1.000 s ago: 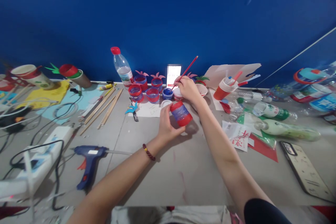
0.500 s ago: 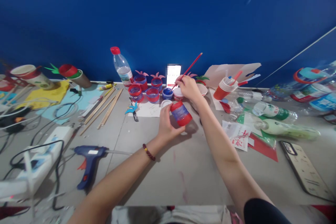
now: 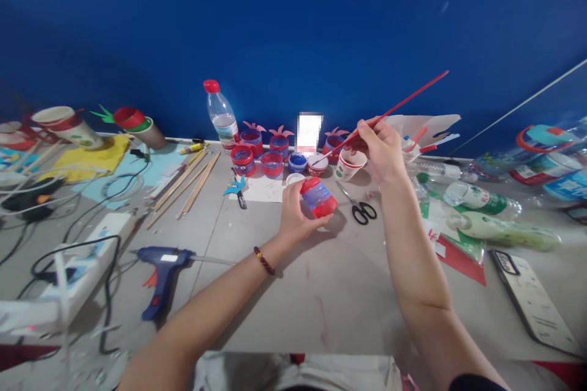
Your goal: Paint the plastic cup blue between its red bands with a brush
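Note:
Fingers and thumb of my left hand wrap round a small cup painted red with a blue-purple middle band, tilted above the table. My right hand is closed on a red paintbrush, its handle pointing up to the right. The brush tip is close to a white pot with a red rim; I cannot tell whether it touches. A pot of blue paint stands just left of that one. Several red and blue cups are grouped further left, some with pink paper leaves.
Scissors lie right of the painted cup, below a paper cup. A glue gun, wooden sticks and a power strip occupy the left. Plastic bottles and a phone lie at right.
My right hand has moved right with the paintbrush, whose tip has left the blue paint pot. The scissors and paper cup are uncovered. My left hand still holds the painted cup.

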Available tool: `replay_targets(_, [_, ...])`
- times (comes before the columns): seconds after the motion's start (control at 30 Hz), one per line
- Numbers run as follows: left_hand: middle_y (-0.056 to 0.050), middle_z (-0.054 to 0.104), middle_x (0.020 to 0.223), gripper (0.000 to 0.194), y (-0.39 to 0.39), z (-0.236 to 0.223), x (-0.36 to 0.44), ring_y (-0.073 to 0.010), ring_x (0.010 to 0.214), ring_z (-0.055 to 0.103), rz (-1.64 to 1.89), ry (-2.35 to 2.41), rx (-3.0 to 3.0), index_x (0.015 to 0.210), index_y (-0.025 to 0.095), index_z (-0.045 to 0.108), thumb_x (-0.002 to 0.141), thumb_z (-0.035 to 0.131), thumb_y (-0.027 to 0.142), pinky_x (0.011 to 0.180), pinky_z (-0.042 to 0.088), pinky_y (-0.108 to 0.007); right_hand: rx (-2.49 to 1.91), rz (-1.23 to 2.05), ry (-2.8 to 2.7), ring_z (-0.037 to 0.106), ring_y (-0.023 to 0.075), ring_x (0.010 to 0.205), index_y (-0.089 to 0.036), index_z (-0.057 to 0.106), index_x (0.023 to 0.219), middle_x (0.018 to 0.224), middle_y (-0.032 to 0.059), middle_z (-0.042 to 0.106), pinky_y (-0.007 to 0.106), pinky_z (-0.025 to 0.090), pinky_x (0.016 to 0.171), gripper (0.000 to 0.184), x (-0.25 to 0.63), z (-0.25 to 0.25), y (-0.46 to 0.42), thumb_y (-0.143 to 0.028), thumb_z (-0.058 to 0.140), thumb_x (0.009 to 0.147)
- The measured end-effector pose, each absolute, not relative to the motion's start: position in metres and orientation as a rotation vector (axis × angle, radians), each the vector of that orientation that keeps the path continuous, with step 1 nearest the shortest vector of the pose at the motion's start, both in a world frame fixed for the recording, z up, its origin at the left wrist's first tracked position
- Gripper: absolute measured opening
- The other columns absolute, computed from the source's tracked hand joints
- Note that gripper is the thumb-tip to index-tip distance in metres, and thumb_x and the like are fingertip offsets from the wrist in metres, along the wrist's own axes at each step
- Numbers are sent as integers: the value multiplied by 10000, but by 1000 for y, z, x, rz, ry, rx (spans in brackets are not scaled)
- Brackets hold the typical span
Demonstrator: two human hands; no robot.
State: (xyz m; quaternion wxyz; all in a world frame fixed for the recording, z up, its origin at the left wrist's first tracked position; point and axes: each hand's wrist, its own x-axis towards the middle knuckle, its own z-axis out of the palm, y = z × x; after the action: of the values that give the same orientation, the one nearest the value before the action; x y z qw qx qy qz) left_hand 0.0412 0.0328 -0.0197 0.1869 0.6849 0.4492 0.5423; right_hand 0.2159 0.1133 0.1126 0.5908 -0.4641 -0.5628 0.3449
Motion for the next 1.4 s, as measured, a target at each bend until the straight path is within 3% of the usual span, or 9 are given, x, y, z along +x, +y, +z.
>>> replay_targets(0.3, [-85,520,1196,855,34,-24,41,-276,1086,523,1571,1254,1921,1289,254,414,599,866,481,954,460,-472,-1158,776,-1338,631,156,468,-224,627,778,601,7,697,298,519,455,332,224,88,79,-542,726,771])
replay_targets(0.7, [-73,501,1156,819,36,-22,42,-264,1082,519,1555,1313,1867,1244,245,438,577,881,416,937,484,-460,-1206,936,-1237,667,159,493,-197,597,763,550,-12,656,227,506,428,415,212,73,85,-562,776,680])
replay_targets(1.4, [-74,524,1156,838,35,-24,43,-264,1057,523,1569,1346,1935,1266,254,418,571,876,346,926,467,-453,-1188,774,-1179,683,168,483,-202,606,752,564,-6,694,255,566,449,276,225,80,83,-447,731,773])
